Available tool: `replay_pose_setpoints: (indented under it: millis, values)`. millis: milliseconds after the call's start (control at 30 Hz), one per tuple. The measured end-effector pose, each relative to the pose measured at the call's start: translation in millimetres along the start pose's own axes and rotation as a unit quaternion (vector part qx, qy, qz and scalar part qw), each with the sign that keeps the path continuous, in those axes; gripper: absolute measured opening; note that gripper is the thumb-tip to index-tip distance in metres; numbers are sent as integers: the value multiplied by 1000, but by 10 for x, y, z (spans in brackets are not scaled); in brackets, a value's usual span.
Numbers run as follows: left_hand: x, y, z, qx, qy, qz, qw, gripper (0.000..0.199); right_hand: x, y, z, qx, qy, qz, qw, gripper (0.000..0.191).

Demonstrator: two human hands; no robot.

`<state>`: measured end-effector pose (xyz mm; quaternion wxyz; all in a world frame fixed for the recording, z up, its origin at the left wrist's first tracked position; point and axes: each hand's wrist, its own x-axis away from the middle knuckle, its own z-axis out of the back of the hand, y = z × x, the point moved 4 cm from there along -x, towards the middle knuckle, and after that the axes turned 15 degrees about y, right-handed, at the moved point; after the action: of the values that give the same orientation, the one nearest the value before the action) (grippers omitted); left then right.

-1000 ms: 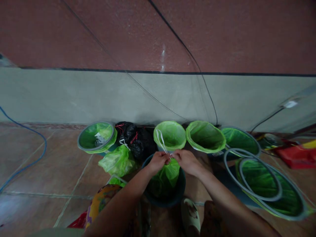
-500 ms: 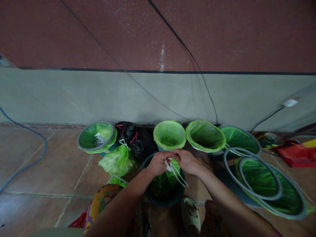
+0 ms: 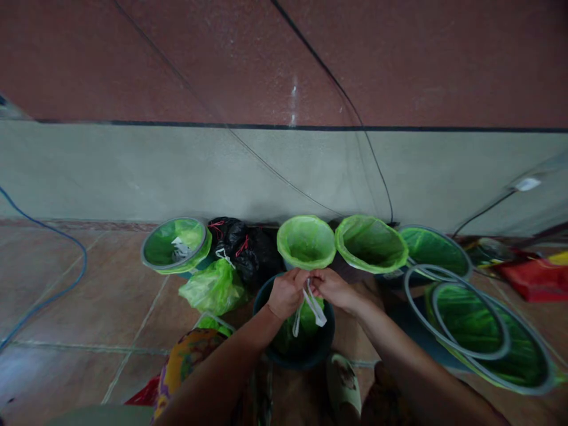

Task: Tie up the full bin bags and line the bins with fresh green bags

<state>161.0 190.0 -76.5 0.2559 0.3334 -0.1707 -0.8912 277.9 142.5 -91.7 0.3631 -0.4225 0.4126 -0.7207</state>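
Note:
My left hand (image 3: 286, 291) and my right hand (image 3: 333, 289) meet fingertip to fingertip above a dark round bin (image 3: 296, 362). Both are closed on a white drawstring (image 3: 316, 311), whose loops hang below the fingers. Beneath them, the green plastic bag (image 3: 306, 322) gathers inside the bin, partly hidden by my hands and left forearm. Just behind stands a bin lined with a light green bag (image 3: 307, 242). To the left of the dark bin rests a tied green bag (image 3: 213, 289).
Black bags (image 3: 255, 254) with red ties lean against the wall. More green-lined bins (image 3: 371, 244) stand to the right, one tilted (image 3: 515, 337) with a loose grey ring (image 3: 506, 337) on it. At left are a bin holding paper (image 3: 153, 260) and a blue cable (image 3: 84, 260).
The drawstring's loops, which trailed to the right, now hang more straight down and apart. My hands have stayed together above the bin, with only small finger movements.

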Motion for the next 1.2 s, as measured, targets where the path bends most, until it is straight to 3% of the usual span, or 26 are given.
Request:
replay_pose_setpoints:
  millis: [267,500,600,733,900,1100,1200]
  values:
    - [42,-62,-51,4,80,26,996,6,127,-166,47,2,17,-111,994,12]
    - [-32,-77,6,58,109,74,990,19,126,-187,105,-65,-3,-49,997,17]
    - [-63,-73,38,104,108,79,985,21,126,-176,114,-75,4,-56,996,19]
    - [-77,-80,50,173,99,86,976,22,93,-165,168,-60,66,-76,993,17]
    - [-50,-91,11,194,71,88,975,26,45,-207,248,-17,138,-32,990,15]
    - [-53,-125,-14,144,40,91,985,27,89,-230,281,-77,131,-113,982,9]
    - [-75,-157,-4,112,25,85,990,27,80,-240,370,-85,112,-88,986,19]
